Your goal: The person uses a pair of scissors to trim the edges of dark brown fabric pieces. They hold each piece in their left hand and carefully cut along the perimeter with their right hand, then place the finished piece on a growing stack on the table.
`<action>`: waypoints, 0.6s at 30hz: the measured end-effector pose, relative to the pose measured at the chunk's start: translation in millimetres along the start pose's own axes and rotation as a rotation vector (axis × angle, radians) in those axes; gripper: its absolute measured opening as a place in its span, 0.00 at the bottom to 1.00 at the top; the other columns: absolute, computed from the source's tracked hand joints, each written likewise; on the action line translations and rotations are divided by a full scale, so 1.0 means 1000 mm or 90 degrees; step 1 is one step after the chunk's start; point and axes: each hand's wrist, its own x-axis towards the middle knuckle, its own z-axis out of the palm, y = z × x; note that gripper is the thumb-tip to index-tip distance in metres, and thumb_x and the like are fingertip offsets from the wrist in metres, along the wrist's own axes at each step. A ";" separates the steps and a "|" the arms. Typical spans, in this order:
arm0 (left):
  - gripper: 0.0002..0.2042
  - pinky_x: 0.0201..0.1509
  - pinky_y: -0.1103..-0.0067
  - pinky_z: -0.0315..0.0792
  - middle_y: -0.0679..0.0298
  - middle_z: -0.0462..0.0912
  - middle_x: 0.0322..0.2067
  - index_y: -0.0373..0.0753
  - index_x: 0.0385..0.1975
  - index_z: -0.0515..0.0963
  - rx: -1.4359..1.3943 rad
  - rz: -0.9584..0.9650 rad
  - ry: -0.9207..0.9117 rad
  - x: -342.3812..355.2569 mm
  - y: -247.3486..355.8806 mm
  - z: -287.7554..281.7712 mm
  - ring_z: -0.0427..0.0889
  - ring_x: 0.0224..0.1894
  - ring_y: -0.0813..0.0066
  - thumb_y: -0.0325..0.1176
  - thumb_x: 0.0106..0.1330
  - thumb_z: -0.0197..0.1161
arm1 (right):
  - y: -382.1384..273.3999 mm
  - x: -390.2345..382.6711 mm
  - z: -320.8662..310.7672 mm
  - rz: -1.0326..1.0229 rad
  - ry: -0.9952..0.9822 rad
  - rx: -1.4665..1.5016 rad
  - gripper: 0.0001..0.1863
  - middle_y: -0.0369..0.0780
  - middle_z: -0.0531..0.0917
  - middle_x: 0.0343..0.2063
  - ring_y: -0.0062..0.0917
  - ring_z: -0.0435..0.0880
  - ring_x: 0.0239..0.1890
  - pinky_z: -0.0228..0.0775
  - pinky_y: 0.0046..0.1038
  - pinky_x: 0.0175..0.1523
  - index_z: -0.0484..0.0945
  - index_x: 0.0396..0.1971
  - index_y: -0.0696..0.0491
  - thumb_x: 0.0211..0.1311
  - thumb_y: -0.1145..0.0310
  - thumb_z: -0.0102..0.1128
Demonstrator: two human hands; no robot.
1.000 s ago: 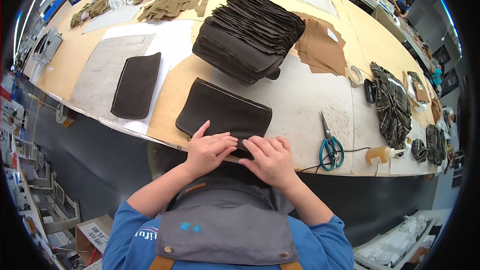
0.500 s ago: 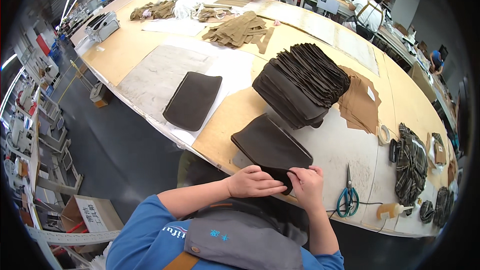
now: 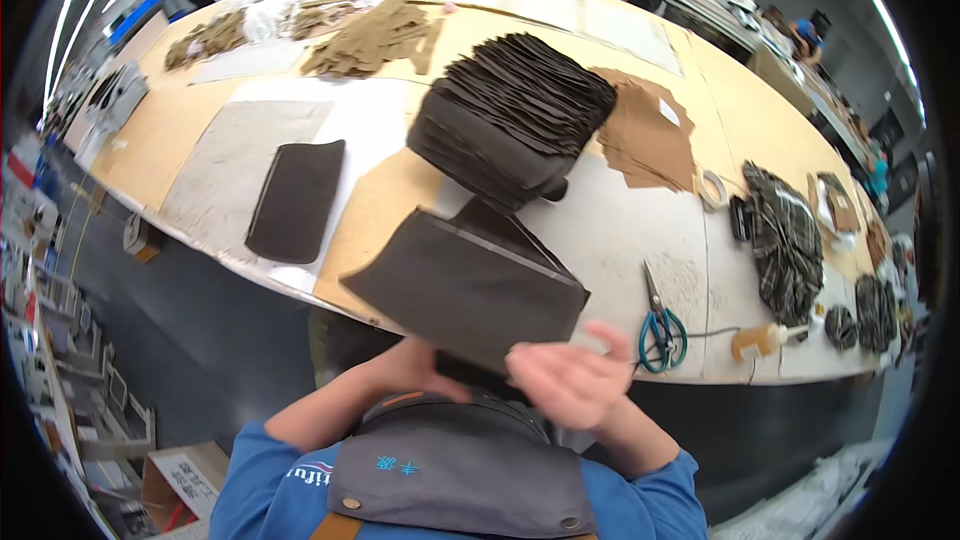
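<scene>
Dark panel (image 3: pixel 465 285): tilted just ahead of both hands, over the near edge of the surface (image 3: pixel 380 190).
Left hand (image 3: pixel 415 368): below the panel's near edge, fingers partly hidden, grip impossible to tell.
Right hand (image 3: pixel 570 377): blurred by the panel's right corner, grip unclear.
Stack (image 3: pixel 515 115): dark pieces, beyond the hands.
Scissors (image 3: pixel 660 325): teal-handled, right of the right hand.

We see turquoise characters (image 3: pixel 398 465) on the grey apron bib (image 3: pixel 460 485), white lettering (image 3: pixel 314 476) on the blue T-shirt (image 3: pixel 250 480), and dark characters (image 3: pixel 194 476) on the cardboard box (image 3: pixel 160 492).
</scene>
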 end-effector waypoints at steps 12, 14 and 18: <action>0.31 0.63 0.56 0.62 0.49 0.66 0.60 0.30 0.61 0.59 -0.736 -0.280 0.359 -0.061 0.068 0.012 0.67 0.61 0.51 0.30 0.52 0.49 | -0.023 -0.025 0.017 -0.010 -0.101 0.325 0.20 0.29 0.85 0.36 0.15 0.82 0.33 0.58 0.31 0.61 0.81 0.37 0.47 0.51 0.48 0.68; 0.31 0.65 0.56 0.61 0.47 0.66 0.59 0.28 0.61 0.58 -0.694 -0.289 0.378 -0.065 0.076 0.012 0.66 0.62 0.50 0.27 0.52 0.48 | -0.015 -0.023 0.012 0.076 -0.064 0.305 0.21 0.31 0.84 0.36 0.20 0.82 0.37 0.61 0.31 0.57 0.81 0.39 0.48 0.51 0.49 0.68; 0.30 0.66 0.55 0.60 0.45 0.66 0.58 0.27 0.61 0.56 -0.687 -0.287 0.390 -0.071 0.094 0.014 0.66 0.62 0.48 0.25 0.54 0.45 | -0.001 -0.019 0.029 0.378 -0.004 0.303 0.19 0.36 0.83 0.39 0.27 0.80 0.38 0.68 0.29 0.46 0.79 0.40 0.54 0.50 0.60 0.70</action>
